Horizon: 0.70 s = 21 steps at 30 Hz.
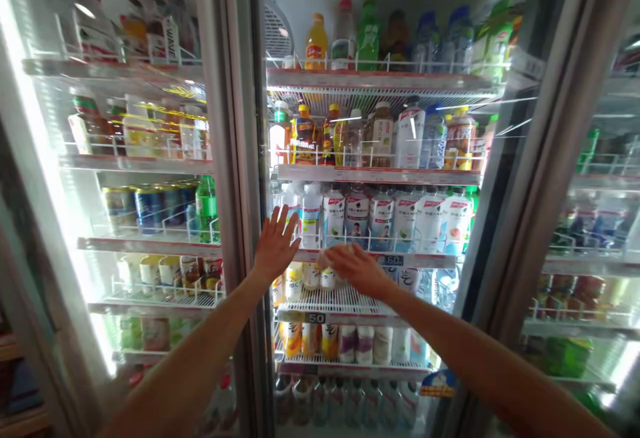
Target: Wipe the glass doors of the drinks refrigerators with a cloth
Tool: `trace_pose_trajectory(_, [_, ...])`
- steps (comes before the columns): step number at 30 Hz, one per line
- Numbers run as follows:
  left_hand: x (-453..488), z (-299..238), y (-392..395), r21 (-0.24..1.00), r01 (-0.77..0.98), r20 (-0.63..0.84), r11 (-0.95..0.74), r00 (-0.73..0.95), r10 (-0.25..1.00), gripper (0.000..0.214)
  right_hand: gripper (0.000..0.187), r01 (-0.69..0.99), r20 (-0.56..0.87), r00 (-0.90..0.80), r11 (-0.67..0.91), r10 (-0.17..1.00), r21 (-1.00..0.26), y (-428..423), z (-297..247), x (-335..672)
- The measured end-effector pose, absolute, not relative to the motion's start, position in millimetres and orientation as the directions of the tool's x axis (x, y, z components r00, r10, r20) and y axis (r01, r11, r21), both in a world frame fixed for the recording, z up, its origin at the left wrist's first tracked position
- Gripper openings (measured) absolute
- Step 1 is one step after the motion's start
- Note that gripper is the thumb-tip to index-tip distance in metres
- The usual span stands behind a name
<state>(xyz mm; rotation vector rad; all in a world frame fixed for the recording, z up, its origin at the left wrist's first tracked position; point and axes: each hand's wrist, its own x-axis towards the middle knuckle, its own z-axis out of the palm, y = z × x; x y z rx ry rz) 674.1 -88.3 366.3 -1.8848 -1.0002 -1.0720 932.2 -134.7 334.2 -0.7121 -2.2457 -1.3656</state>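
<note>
My left hand (pixel 276 243) is raised with fingers spread, at the left side of the middle cooler door, close to its metal frame (pixel 240 158). It holds nothing, and its palm appears to rest on the glass. My right hand (pixel 357 270) reaches to the middle of the same door, fingers stretched to the left. Under its fingertips shows a small pale, cloth-like piece (pixel 326 257), slightly blurred. Behind the hands, white bottles (pixel 383 215) stand on a shelf, and white-and-yellow bottles (pixel 294 281) stand on the one below.
Reflections streak the glass across the upper shelves. A left cooler section (pixel 145 165) holds bottles and cans, and another door lies beyond the right metal frame (pixel 555 158). A shelf tag (pixel 315 318) reads 50. A blue-and-yellow sticker (pixel 438 383) is low on the right.
</note>
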Motion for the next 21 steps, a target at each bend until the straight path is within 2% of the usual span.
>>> trace_pose_trajectory(2, [673,362,-88,-0.217,0.882,0.900,-0.419,0.347,0.265,0.058,0.042,0.796,0.774,-0.597,0.277,0.212,0.538,-130,365,935])
trace_pose_trajectory(4, [672,359,-90,-0.226,0.881,0.895,-0.416,0.356,0.270,0.059,0.044,0.873,0.847,-0.480,0.217,0.227,0.437,-130,370,933])
trace_pose_trajectory(6, [671,354,-93,-0.241,0.881,0.884,-0.406,0.372,0.282,0.060,0.045,0.814,0.775,-0.576,0.270,0.261,0.514,-135,341,930])
trace_pose_trajectory(8, [669,347,-97,-0.260,0.881,0.870,-0.395,0.391,0.301,0.062,0.044,0.661,0.610,-0.747,0.383,0.263,0.645,-141,302,929])
trace_pose_trajectory(10, [667,339,-100,-0.273,0.879,0.855,-0.391,0.408,0.319,0.063,0.043,0.539,0.489,-0.841,0.452,0.232,0.711,-144,282,931])
trace_pose_trajectory(12, [665,333,-103,-0.275,0.877,0.847,-0.394,0.415,0.333,0.063,0.043,0.577,0.537,-0.813,0.427,0.224,0.696,-142,295,935])
trace_pose_trajectory(15, [666,329,-105,-0.262,0.881,0.848,-0.394,0.405,0.343,0.062,0.043,0.829,0.804,-0.552,0.256,0.222,0.498,-135,336,941])
trace_pose_trajectory(16, [667,329,-106,-0.256,0.884,0.848,-0.392,0.400,0.348,0.061,0.042,0.870,0.847,-0.486,0.217,0.215,0.444,-135,341,943])
trace_pose_trajectory(18, [669,328,-107,-0.247,0.889,0.845,-0.385,0.392,0.363,0.061,0.041,0.842,0.818,-0.532,0.236,0.220,0.485,-139,327,945])
trace_pose_trajectory(21, [669,324,-110,-0.250,0.890,0.832,-0.381,0.398,0.385,0.061,0.042,0.643,0.594,-0.765,0.365,0.250,0.673,-149,285,950])
